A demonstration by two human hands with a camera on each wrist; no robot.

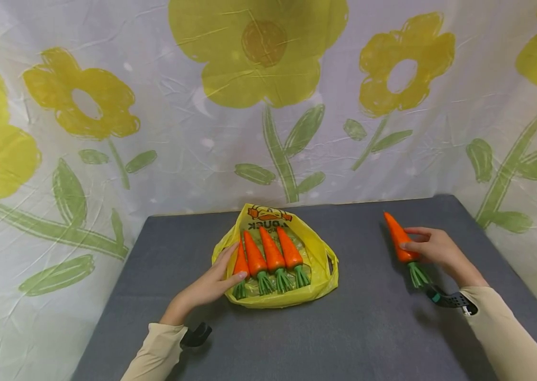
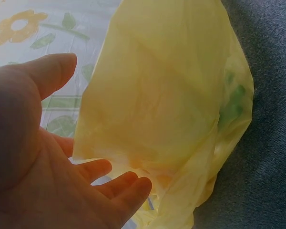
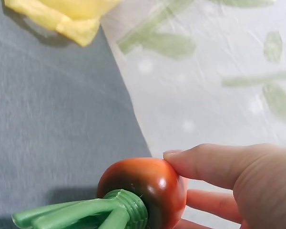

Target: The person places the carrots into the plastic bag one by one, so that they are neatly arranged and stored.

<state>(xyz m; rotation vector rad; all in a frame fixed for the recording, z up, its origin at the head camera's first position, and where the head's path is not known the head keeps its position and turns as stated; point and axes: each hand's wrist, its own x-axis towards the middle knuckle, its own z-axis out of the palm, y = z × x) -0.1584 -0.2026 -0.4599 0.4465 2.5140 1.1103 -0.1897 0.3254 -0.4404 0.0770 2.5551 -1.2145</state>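
Observation:
A yellow plastic bag (image 1: 321, 288) lies open on the table with several orange carrots (image 1: 272, 256) side by side in it, green stubs toward me. At its left edge is my left hand (image 1: 213, 283), thumb and fingers spread over the leftmost carrot. In the left wrist view, the fingers (image 2: 126, 193) of that hand are extended against the bag's yellow side (image 2: 157, 86); the plastic hides most of what is inside. Over on the right, my right hand (image 1: 435, 248) grips a single carrot (image 1: 396, 233) by its thick end, thumb on top, tip pointing away.
The dark grey table (image 1: 359, 328) ends at the back against a pale cloth (image 1: 192, 174) printed with yellow flowers. More of this cloth hangs along both sides. Grey tabletop lies between the bag and the right hand.

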